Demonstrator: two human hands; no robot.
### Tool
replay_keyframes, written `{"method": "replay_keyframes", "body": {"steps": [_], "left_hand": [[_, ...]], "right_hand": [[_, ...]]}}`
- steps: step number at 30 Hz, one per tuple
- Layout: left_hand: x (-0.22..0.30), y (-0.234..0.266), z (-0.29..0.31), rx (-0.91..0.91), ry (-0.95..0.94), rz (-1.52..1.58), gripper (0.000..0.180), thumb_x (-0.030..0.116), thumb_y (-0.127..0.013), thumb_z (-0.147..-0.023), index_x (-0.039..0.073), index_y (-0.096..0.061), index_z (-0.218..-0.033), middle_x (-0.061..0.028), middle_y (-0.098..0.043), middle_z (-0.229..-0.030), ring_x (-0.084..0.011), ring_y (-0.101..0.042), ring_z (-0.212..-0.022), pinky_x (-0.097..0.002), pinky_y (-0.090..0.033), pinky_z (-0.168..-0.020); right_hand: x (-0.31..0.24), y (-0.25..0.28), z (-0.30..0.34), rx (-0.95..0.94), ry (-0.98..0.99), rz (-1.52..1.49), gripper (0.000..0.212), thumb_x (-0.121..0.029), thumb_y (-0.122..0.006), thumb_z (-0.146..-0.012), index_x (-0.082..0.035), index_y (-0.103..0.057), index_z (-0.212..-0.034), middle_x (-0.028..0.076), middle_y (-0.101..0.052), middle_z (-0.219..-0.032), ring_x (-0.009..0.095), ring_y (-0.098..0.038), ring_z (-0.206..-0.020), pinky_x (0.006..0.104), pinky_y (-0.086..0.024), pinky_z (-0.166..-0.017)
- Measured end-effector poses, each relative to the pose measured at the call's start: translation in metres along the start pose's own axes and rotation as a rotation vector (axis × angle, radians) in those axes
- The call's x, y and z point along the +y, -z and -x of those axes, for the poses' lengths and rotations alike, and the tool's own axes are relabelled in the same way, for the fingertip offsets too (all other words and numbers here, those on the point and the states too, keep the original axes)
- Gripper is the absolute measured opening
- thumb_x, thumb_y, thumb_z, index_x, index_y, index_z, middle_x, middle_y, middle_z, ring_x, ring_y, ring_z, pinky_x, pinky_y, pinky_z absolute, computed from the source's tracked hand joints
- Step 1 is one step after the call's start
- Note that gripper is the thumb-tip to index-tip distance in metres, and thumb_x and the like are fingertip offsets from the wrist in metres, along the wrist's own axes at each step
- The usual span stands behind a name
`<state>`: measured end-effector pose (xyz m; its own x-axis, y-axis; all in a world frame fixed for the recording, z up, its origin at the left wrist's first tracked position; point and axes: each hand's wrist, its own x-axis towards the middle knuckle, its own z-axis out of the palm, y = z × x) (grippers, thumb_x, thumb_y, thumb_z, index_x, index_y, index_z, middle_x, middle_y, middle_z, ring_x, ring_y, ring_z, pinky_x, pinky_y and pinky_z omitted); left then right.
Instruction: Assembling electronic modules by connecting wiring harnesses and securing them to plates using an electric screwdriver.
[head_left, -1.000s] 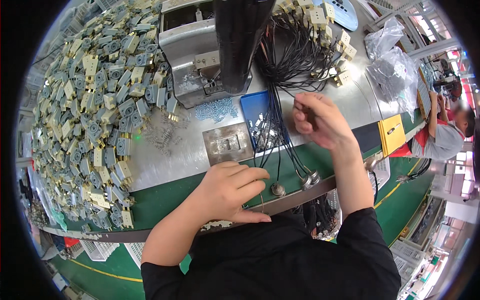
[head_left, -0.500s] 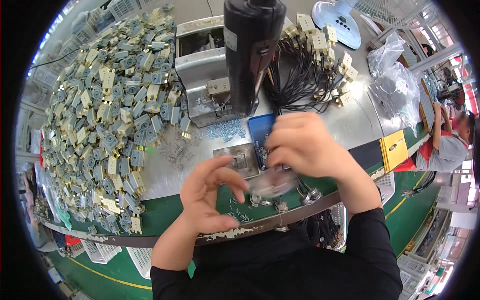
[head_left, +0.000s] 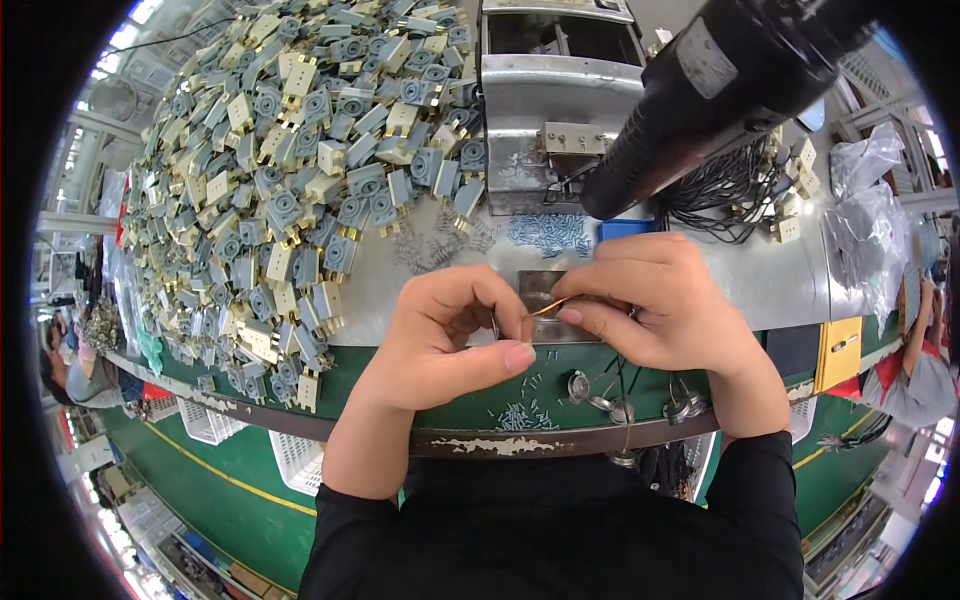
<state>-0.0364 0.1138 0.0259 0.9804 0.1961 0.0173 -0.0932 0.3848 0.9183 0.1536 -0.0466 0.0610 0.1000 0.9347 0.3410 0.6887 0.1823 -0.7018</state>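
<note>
A thin copper-brown wire (head_left: 546, 309) spans the small gap between my two hands, over the near part of the bench. My right hand (head_left: 655, 305) is closed in a pinch on one end of it. The fingers of my left hand (head_left: 445, 335) are curled together at the other end; a bit of dark metal shows between them, mostly hidden. Behind the fingers lies a flat metal fixture plate (head_left: 538, 285). Several small round metal parts with wires (head_left: 578, 386) lie by the bench edge below my right hand. Loose small screws (head_left: 525, 417) are scattered below my left hand.
A large heap of grey and cream plug housings (head_left: 290, 190) covers the left. Blue screws (head_left: 550, 234) and a blue tray (head_left: 624, 229) lie behind my hands. A black power screwdriver (head_left: 700, 110) hangs over a metal machine (head_left: 520, 130). Black cables (head_left: 720, 195) lie right.
My right hand has left the blue tray and come to my left hand, with the wire now between them. My left hand has closed from open. The view has shifted left.
</note>
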Motion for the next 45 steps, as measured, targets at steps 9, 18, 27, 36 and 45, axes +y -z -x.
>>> {"method": "replay_keyframes", "body": {"steps": [9,18,27,36,45], "left_hand": [[-0.016,0.010,-0.010,0.128,-0.604,-0.971,0.043,0.002,-0.084,-0.078,0.006,-0.074,-0.120,-0.0162,-0.073,-0.105,-0.0269,-0.074,-0.089,-0.0339,-0.059,-0.076],[-0.027,-0.018,-0.008,-0.051,0.049,0.110,0.049,0.031,-0.063,-0.106,-0.013,-0.061,-0.127,-0.0246,-0.074,-0.108,-0.0371,-0.078,-0.096,-0.0408,-0.066,-0.073],[-0.034,-0.015,-0.003,-0.198,0.005,0.345,0.038,0.000,-0.066,-0.100,-0.014,-0.058,-0.134,-0.0261,-0.072,-0.119,-0.0333,-0.074,-0.110,-0.0389,-0.064,-0.088],[-0.043,-0.015,-0.006,-0.036,-0.169,0.144,0.056,0.029,-0.099,-0.067,-0.005,-0.068,-0.099,-0.0160,-0.072,-0.088,-0.0223,-0.075,-0.073,-0.0299,-0.060,-0.061],[-0.053,-0.010,-0.011,-0.014,-0.440,-0.079,0.050,0.026,-0.099,-0.068,0.000,-0.067,-0.095,-0.0140,-0.069,-0.086,-0.0197,-0.072,-0.068,-0.0279,-0.058,-0.060]], "right_hand": [[0.001,-0.005,0.007,0.177,0.061,0.102,0.015,-0.004,-0.083,-0.075,-0.006,-0.078,-0.088,0.005,-0.061,-0.063,0.021,-0.056,-0.052,0.0337,-0.040,-0.049],[0.007,0.008,0.014,0.100,0.023,-0.141,0.012,-0.003,-0.083,-0.072,-0.003,-0.077,-0.083,0.004,-0.063,-0.063,0.016,-0.054,-0.054,0.0307,-0.037,-0.048],[0.000,0.008,0.016,0.114,0.039,-0.199,0.013,-0.012,-0.082,-0.073,-0.006,-0.072,-0.079,0.001,-0.059,-0.064,0.016,-0.051,-0.052,0.0308,-0.035,-0.048],[-0.008,0.003,0.018,0.074,0.116,-0.047,0.013,-0.008,-0.083,-0.076,-0.008,-0.071,-0.079,0.004,-0.062,-0.063,0.024,-0.061,-0.052,0.0339,-0.044,-0.047],[-0.003,-0.008,0.018,0.216,0.227,0.039,0.020,-0.005,-0.089,-0.066,-0.008,-0.071,-0.073,0.002,-0.058,-0.058,0.020,-0.057,-0.049,0.0321,-0.037,-0.046]]}}
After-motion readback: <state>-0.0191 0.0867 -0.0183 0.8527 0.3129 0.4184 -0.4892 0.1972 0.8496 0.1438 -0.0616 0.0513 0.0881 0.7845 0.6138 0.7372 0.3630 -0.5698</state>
